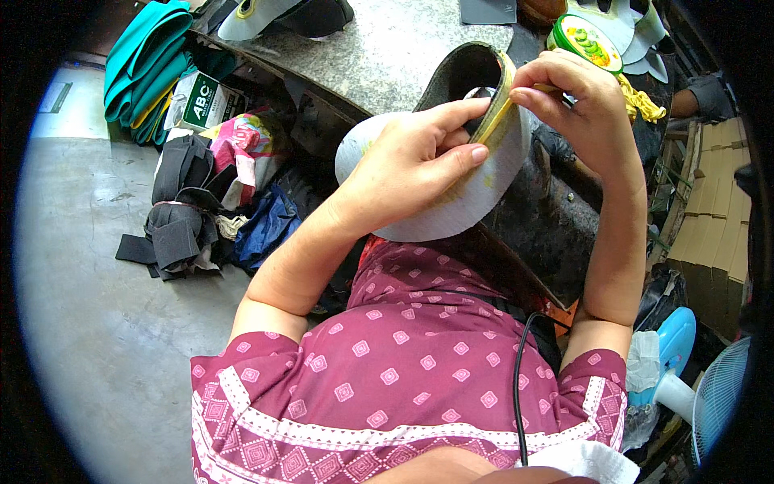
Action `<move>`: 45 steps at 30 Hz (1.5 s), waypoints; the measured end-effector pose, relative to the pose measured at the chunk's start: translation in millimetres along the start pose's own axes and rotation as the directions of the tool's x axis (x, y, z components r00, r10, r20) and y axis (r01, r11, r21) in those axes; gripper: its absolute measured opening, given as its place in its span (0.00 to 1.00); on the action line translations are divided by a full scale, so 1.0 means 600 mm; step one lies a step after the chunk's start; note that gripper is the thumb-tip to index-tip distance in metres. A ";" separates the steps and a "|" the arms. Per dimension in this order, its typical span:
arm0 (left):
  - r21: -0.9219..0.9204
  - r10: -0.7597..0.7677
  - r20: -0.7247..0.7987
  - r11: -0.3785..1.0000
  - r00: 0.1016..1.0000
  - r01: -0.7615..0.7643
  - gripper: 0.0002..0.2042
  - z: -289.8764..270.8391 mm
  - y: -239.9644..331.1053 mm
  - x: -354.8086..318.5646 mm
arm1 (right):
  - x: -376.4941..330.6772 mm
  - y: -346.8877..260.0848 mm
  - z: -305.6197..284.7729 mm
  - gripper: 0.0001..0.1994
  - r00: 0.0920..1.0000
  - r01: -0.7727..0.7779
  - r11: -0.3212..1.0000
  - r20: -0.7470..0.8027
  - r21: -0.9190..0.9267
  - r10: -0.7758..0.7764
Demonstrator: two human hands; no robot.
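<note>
My left hand (415, 157) is closed on a piece that looks like a cap visor (435, 218), with a wide grey curved brim and a dark upright band. Its thumb lies outside on the band's edge and its fingers reach to the inner side. A narrow yellow strip (498, 113) runs along that edge, close to the left thumb. Just beyond, my right hand (576, 101) pinches the yellow strip between thumb and forefinger. Part of the band's inside is hidden behind the left fingers.
A similar grey-brimmed piece (250, 18) lies on the speckled tabletop (379, 60). Far right are a green-rimmed tub (584, 42) and yellow strips (641, 101). Bundled dark strips (177, 226) and teal cloth (145, 64) are at left; a fan (721, 395) stands lower right.
</note>
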State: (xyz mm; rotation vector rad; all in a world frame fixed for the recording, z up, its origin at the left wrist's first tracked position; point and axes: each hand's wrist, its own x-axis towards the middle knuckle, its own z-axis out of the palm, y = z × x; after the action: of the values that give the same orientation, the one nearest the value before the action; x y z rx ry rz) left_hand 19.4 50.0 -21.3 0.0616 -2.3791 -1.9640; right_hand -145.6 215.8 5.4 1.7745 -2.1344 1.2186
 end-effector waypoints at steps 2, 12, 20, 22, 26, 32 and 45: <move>-0.014 -0.020 0.010 1.000 1.000 0.020 0.24 0.000 0.002 -0.002 | -0.001 0.000 0.003 0.08 1.000 0.003 1.000 -0.016 -0.030 -0.003; -0.213 0.101 -0.107 0.970 0.989 -0.122 0.13 0.014 -0.001 0.028 | 0.007 -0.018 0.017 0.06 0.984 0.110 0.978 -0.119 -0.176 -0.132; -0.091 0.173 -0.240 0.976 0.955 -0.199 0.12 0.022 -0.006 0.045 | -0.006 -0.014 0.008 0.07 0.919 -0.356 0.811 0.016 0.464 0.394; -0.107 0.150 -0.258 0.977 0.954 -0.182 0.18 0.023 -0.007 0.041 | -0.005 -0.009 0.011 0.12 0.961 -0.251 0.931 -0.045 0.265 0.272; -0.081 0.177 -0.178 0.978 0.968 -0.194 0.24 0.021 -0.009 0.039 | 0.003 -0.006 0.021 0.10 0.980 -0.077 0.981 -0.167 0.180 0.108; -0.142 0.152 -0.182 0.974 0.971 -0.179 0.25 0.023 -0.016 0.042 | 0.002 -0.010 0.019 0.08 0.962 0.099 0.970 -0.228 -0.224 -0.151; -0.272 0.142 -0.149 0.946 0.979 -0.179 0.26 0.023 -0.015 0.045 | 0.001 -0.017 0.037 0.05 0.948 0.004 0.993 -0.316 -0.115 -0.040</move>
State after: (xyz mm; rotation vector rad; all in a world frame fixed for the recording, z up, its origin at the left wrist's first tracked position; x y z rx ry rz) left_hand -8.3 60.2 -32.4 -0.0196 -1.9371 -2.1285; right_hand -128.3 201.3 -3.9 1.4387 -1.9521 1.2517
